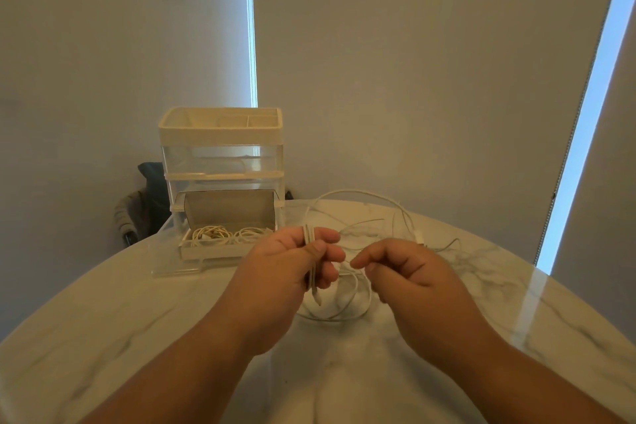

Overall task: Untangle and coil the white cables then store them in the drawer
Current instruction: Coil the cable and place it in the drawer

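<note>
Coiling: my left hand (pixel 292 262) is pinching folded loops of thin white cable (pixel 315 293) upright so they are not springing apart; fingers (pixel 358 263) of my right hand (pixel 406 268) are nipping the slack strand to feed it. Tail is trailing over the white marble surface (pixel 120 313). Beyond, the clear plastic drawer (pixel 213 251) is standing open, holding coiled cables (pixel 210 234).

Nothing legible: no text, label, brand or number on the clear plastic drawer unit with cream trim (pixel 222 134), the thin white cables (pixel 211 234) or the white marble-patterned round table (pixel 103 320).
</note>
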`<state>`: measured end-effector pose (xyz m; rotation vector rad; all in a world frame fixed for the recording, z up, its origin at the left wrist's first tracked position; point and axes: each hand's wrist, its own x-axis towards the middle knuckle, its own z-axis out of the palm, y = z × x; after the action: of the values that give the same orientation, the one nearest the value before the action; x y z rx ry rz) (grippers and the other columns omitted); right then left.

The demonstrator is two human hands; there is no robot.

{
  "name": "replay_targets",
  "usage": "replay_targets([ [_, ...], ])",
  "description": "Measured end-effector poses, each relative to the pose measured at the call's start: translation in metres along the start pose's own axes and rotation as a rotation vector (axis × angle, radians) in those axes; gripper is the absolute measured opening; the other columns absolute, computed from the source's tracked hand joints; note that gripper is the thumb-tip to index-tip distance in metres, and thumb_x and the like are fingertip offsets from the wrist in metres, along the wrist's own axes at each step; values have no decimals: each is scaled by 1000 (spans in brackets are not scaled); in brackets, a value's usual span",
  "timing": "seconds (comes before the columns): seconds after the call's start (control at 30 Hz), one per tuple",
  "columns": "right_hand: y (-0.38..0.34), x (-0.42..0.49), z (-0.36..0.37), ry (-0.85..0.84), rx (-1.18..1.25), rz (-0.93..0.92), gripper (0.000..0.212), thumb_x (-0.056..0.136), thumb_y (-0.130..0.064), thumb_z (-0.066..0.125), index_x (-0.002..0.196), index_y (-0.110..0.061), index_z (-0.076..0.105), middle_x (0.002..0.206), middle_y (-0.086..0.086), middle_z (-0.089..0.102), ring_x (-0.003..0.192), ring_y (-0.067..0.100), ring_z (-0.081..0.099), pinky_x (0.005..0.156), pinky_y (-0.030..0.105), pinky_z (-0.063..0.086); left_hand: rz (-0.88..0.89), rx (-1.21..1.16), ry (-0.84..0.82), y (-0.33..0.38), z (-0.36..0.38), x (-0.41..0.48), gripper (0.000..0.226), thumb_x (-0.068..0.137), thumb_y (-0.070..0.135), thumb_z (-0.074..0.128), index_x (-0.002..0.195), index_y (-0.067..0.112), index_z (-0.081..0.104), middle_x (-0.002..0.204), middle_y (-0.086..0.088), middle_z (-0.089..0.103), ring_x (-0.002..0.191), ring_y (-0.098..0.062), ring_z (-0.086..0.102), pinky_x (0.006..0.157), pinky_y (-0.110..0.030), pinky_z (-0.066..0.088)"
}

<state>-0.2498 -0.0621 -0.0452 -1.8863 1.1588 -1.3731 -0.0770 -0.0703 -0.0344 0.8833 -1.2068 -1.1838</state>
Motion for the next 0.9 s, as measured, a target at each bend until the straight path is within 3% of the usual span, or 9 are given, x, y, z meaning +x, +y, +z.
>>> replay_targets([
  [0.13, -6, -2, -1, -35, 126, 14, 26, 95, -18, 59, 104, -39, 69, 71, 5, 64, 61, 11, 56, 59, 22, 48, -27, 114, -59, -3, 0, -1, 26, 101, 4, 43, 96, 5, 69, 67, -3, 59, 55, -12, 47, 56, -27, 41],
  [0.23, -9, -4, 0, -100, 182, 76, 52, 93, -38, 56, 141, -48, 38, 87, 0, 73, 59, 12, 58, 62, 22, 52, -67, 292, -23, -6, 1, -2, 27, 100, 6, 42, 93, 9, 68, 62, 2, 55, 52, -10, 45, 55, -26, 40],
  [0.3, -8, -4, 1, -107, 155, 83, 75, 81, -56, 48, 147, -55, 11, 96, -6, 75, 58, 12, 59, 63, 22, 53, -104, 349, 34, -9, 2, 0, 26, 97, 5, 42, 94, 8, 68, 60, 3, 54, 50, -8, 44, 53, -24, 38],
  [0.4, -4, -2, 2, -78, 210, 43, 85, 87, -61, 58, 149, -58, 1, 115, -11, 70, 70, 12, 67, 68, 27, 54, -159, 418, 135, -13, 1, 3, 25, 94, 8, 46, 89, 10, 70, 63, 1, 55, 52, -10, 47, 55, -27, 38],
  [0.47, 2, 0, 0, -110, 227, 16, 95, 75, -67, 67, 145, -68, 4, 136, -21, 55, 100, 10, 69, 78, 32, 56, -196, 494, 178, -17, -3, 6, 22, 92, 13, 51, 85, 12, 71, 67, -1, 57, 58, -15, 49, 62, -30, 39],
  [0.57, 10, -1, -1, -205, 239, 26, 98, 56, -79, 70, 137, -77, 14, 148, -33, 34, 128, -8, 48, 100, 31, 47, -209, 518, 126, -18, -8, 7, 18, 90, 15, 55, 79, 12, 69, 68, -1, 56, 60, -17, 49, 66, -33, 40],
  [0.7, 17, 1, 0, -189, 70, 79, 65, 85, -61, 60, 141, -66, 29, 157, -30, 24, 139, -8, 31, 108, 21, 31, -196, 455, -36, -8, -2, -2, 38, 101, 21, 44, 68, 18, 60, 55, 7, 48, 50, -9, 40, 53, -24, 33],
  [0.8, 19, 6, -1, -160, -258, 50, 42, 99, -32, 56, 137, -50, 49, 143, -31, 42, 130, -11, 40, 104, 12, 31, -230, 220, -133, 2, 2, -7, 39, 100, 17, 40, 66, 10, 58, 54, -3, 33, 48, -16, 26, 50, -29, 23],
  [0.9, 17, 9, -2, -135, -256, 74, 34, 100, -17, 54, 120, -40, 68, 103, -27, 69, 99, -10, 61, 80, 11, 46, -210, -9, -212, 10, 3, -10, 36, 97, 17, 41, 65, 11, 56, 57, -3, 27, 50, -16, 22, 50, -29, 25],
])
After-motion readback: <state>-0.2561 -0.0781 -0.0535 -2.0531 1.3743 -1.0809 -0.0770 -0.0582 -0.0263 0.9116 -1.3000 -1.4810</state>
